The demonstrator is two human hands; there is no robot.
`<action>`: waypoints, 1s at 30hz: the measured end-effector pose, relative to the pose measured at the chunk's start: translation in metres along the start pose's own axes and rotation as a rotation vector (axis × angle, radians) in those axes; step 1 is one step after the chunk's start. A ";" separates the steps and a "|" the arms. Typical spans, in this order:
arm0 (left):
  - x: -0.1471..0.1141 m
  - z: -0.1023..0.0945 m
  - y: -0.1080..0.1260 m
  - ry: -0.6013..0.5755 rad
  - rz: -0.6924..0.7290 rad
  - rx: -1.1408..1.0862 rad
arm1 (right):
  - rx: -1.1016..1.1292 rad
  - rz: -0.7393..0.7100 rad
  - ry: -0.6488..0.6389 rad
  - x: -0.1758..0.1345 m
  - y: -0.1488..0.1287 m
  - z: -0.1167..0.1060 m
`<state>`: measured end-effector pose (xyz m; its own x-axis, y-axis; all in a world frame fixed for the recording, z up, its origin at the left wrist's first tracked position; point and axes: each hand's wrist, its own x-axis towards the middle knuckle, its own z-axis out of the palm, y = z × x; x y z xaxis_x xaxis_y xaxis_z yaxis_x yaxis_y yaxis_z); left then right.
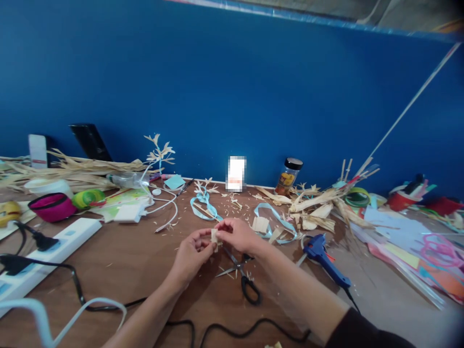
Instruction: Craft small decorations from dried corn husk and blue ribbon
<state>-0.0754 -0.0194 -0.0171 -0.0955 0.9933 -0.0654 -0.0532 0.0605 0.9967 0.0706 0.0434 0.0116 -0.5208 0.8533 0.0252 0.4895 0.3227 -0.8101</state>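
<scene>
A small pale piece of dried husk (214,236) is pinched between the fingertips of both hands, above the middle of the brown table (145,270). My left hand (189,255) grips it from the left and below. From the right and above, my right hand (238,235) closes on it too; its far fingers are partly hidden. Just below my hands lie black-handled scissors (250,290) with their blades apart. Small husk scraps (228,273) are scattered around them. Light blue ribbon (203,205) with a husk flower lies beyond my hands.
A blue glue gun (326,261) lies to the right, near a heap of dried husks (315,212) and a jar (288,176). At left are a white power strip (72,241), a pink tape roll (52,207) and cables. A lit, blurred phone-like screen (236,173) stands against the blue wall.
</scene>
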 end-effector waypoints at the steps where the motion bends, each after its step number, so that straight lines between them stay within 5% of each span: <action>1: 0.000 0.000 0.000 0.004 0.001 0.005 | 0.025 0.010 0.001 0.004 0.002 0.003; 10: 0.007 -0.005 -0.008 0.133 0.007 0.006 | 0.059 0.062 -0.009 0.023 0.013 0.006; 22: 0.013 -0.023 0.000 0.269 0.204 0.854 | -0.031 0.114 -0.070 0.043 0.001 0.034; 30: 0.007 -0.023 0.000 0.358 0.257 0.997 | -0.200 0.064 -0.015 0.028 0.008 -0.011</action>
<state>-0.0989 -0.0143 -0.0182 -0.2812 0.9109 0.3019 0.8241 0.0681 0.5623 0.0677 0.0739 0.0126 -0.4938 0.8690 -0.0323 0.6499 0.3442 -0.6776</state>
